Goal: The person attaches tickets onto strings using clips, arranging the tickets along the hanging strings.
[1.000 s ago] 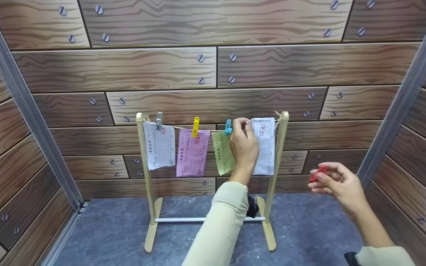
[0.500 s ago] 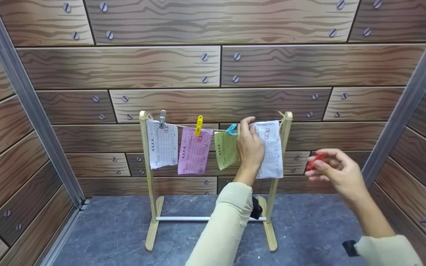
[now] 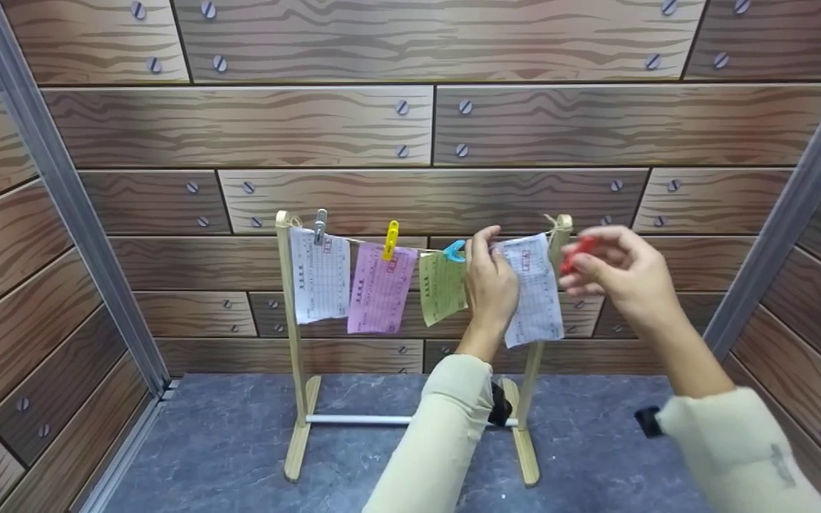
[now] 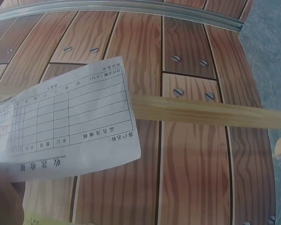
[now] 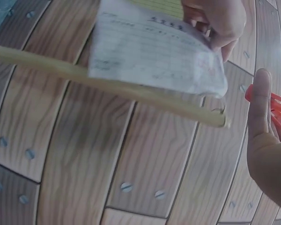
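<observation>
My left hand (image 3: 492, 288) pinches the upper left edge of a white receipt slip (image 3: 533, 292) at the string, beside the right post of a small wooden rack. In the left wrist view the slip's printed grid (image 4: 79, 110) faces the camera, with the hand mostly cut off at the lower left. Between thumb and fingers, my right hand (image 3: 635, 278) holds a red clothespin (image 3: 579, 255), just right of the slip and post. The right wrist view shows that clothespin (image 5: 280, 105) partly behind the thumb. Left of my left hand, a blue clothespin (image 3: 455, 251) sits tilted on a green slip (image 3: 442, 288).
The wooden rack (image 3: 293, 335) stands on a grey marbled table (image 3: 218, 442) before a wood-patterned wall. From its string hang another white slip (image 3: 319, 281) under a grey clothespin (image 3: 321, 226) and a pink slip (image 3: 380, 296) under a yellow clothespin (image 3: 391, 240).
My right hand has moved left and up with the red clothespin, closer to the white slip. That slip's lower end has swung right. The blue clothespin, upright before, now leans over.
</observation>
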Demonstrator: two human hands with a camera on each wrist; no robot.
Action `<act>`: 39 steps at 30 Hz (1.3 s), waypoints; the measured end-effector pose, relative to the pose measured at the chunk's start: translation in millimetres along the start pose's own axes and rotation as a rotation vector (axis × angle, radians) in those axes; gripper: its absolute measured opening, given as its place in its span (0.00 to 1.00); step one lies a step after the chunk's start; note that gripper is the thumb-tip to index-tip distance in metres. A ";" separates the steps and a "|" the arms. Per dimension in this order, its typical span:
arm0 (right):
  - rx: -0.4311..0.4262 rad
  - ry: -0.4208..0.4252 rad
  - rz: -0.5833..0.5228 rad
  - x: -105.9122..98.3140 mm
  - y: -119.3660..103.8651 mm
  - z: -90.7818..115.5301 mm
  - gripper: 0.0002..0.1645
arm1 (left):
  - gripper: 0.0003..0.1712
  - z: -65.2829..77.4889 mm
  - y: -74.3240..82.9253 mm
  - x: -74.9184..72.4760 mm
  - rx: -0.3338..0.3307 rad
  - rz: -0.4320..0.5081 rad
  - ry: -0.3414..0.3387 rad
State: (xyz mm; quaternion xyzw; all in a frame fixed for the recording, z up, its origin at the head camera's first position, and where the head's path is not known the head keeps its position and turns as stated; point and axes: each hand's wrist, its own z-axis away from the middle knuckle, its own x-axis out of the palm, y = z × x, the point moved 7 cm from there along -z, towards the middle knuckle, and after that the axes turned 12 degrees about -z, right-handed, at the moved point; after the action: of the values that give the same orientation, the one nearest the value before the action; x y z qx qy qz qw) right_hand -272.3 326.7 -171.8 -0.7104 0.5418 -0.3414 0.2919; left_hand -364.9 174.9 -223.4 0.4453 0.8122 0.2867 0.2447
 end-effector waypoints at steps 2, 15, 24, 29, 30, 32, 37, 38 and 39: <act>-0.003 0.006 0.038 7.5 -0.4 -9.6 0.19 | 0.17 0.3 0.5 -0.6 0.010 0.008 0.003; -0.239 0.135 0.517 27.7 11.6 -53.7 0.03 | 0.15 4.0 2.9 -4.7 0.017 0.022 -0.005; -0.190 0.104 0.710 29.4 25.4 -58.7 0.07 | 0.15 7.0 1.6 -6.1 -0.048 0.063 -0.001; 0.025 0.011 0.770 31.1 37.3 -61.2 0.13 | 0.14 4.8 -0.6 -7.3 -0.051 0.073 -0.003; 0.075 -0.006 0.766 30.9 39.5 -61.1 0.14 | 0.14 4.3 -1.0 -7.8 -0.045 0.074 -0.004; 0.165 -0.034 0.745 30.5 43.3 -60.5 0.16 | 0.14 3.4 -1.9 -8.1 -0.033 0.064 -0.010; 0.242 -0.076 0.708 30.4 46.3 -57.6 0.30 | 0.14 1.5 -3.9 -9.8 0.002 0.028 -0.034; 0.233 -0.067 0.694 30.2 45.7 -56.7 0.34 | 0.15 1.1 -4.1 -10.6 0.011 0.024 -0.039; 0.214 -0.053 0.676 29.6 44.4 -55.3 0.36 | 0.15 0.8 -4.4 -11.2 0.019 0.021 -0.045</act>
State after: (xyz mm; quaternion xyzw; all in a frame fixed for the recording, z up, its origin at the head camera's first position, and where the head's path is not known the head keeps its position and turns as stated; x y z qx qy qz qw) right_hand -336.7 284.8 -168.6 -0.4649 0.6997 -0.2618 0.4751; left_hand -361.5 163.5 -225.3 0.4625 0.8043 0.2714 0.2559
